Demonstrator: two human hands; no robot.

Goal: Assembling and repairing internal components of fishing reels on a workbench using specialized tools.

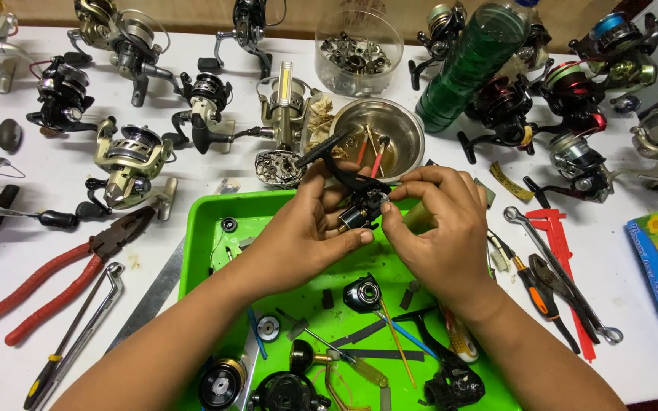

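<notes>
Over a bright green tray (199, 228) both hands hold one black fishing reel body (361, 207). My left hand (302, 236) cups it from the left, thumb pressed along its underside. My right hand (439, 228) pinches its right side with thumb and forefinger. The reel's black handle arm (327, 150) sticks up and left above the fingers. In the tray below lie loose reel parts: a black round housing (362, 294), a spool (221, 383), a small bearing (268, 328), thin tools and another black reel frame (453, 384).
Many spinning reels (132, 158) ring the white table. A steel bowl (378, 133) with red-handled tools, a clear tub of small parts (358, 47) and a green bottle (470, 65) stand behind the tray. Red pliers (62, 278) lie left; wrenches and screwdrivers (557, 270) lie right.
</notes>
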